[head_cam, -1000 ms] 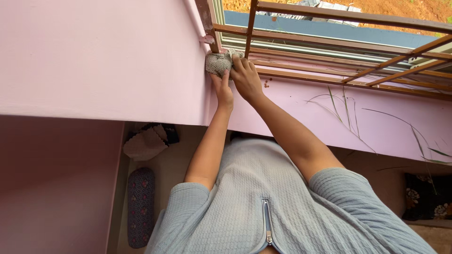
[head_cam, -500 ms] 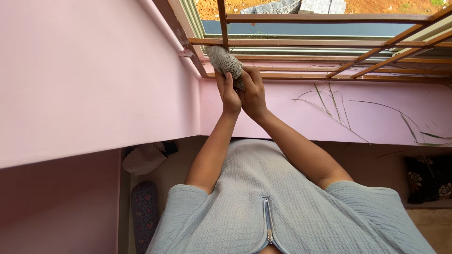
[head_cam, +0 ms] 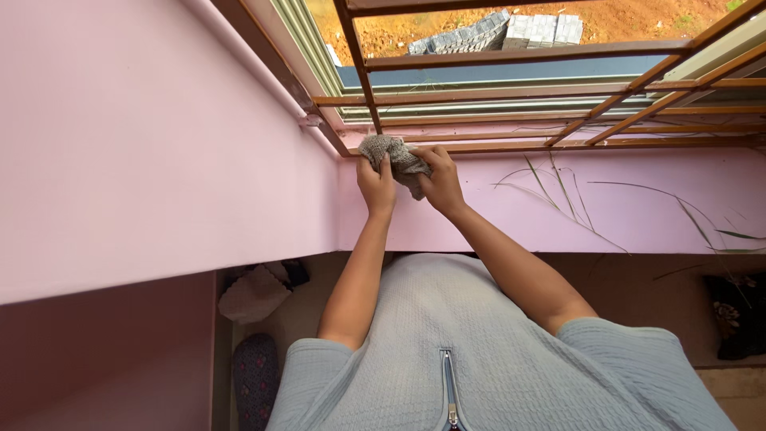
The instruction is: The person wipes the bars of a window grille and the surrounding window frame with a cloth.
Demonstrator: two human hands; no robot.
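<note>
Both of my hands hold one crumpled grey knitted cloth (head_cam: 392,156) against the pink window sill (head_cam: 511,191), just below the brown metal window grille (head_cam: 479,56). My left hand (head_cam: 377,185) grips the cloth's left side from below. My right hand (head_cam: 441,179) pinches its right side. The cloth sits near the grille's vertical bar at the corner where the sill meets the pink side wall (head_cam: 159,136).
Dry grass blades (head_cam: 558,191) lie across the sill to the right. On the floor below are a folded cloth (head_cam: 254,294), a dark patterned cushion (head_cam: 255,383) and a dark floral item (head_cam: 738,307). Stacked paving blocks (head_cam: 495,30) lie outside.
The cloth has come off the vertical grille bar and down to the sill's edge, both hands staying on it. The view has tilted, showing more of the window.
</note>
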